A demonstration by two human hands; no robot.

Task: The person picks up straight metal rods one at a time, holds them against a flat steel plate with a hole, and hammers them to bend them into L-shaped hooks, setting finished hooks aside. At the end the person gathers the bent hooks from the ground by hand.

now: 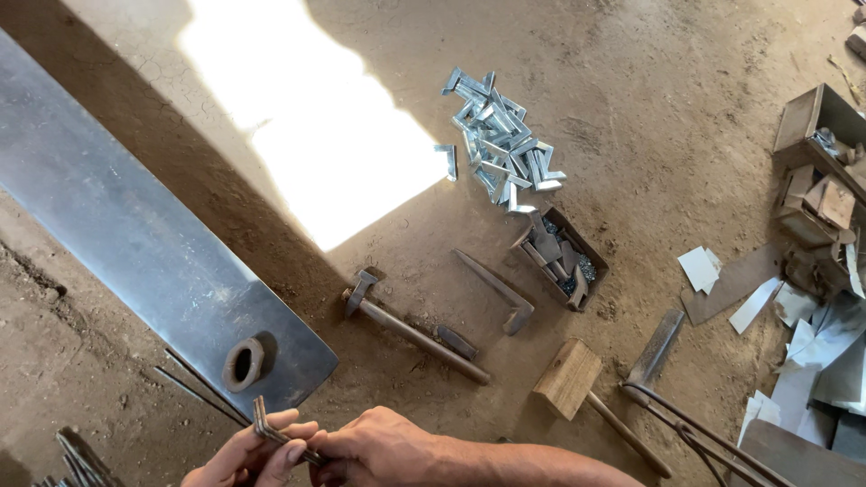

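Note:
My left hand [242,455] and my right hand [374,446] meet at the bottom edge, over the dirt floor. Both grip a thin bent metal rod piece [271,428], whose folded end sticks up between the fingers. Just above the hands lies the rounded end of a long dark steel plate [135,239] with a thick metal ring [244,362] resting on it. Thin rods [194,386] poke out from under the plate beside my left hand.
A hammer [410,332], a wooden mallet [577,383], an angle piece [499,290] and a flat bar [656,345] lie on the floor. A pile of shiny brackets [501,140] sits beyond a small box of parts [561,259]. Sheet scraps and cardboard boxes [816,194] crowd the right.

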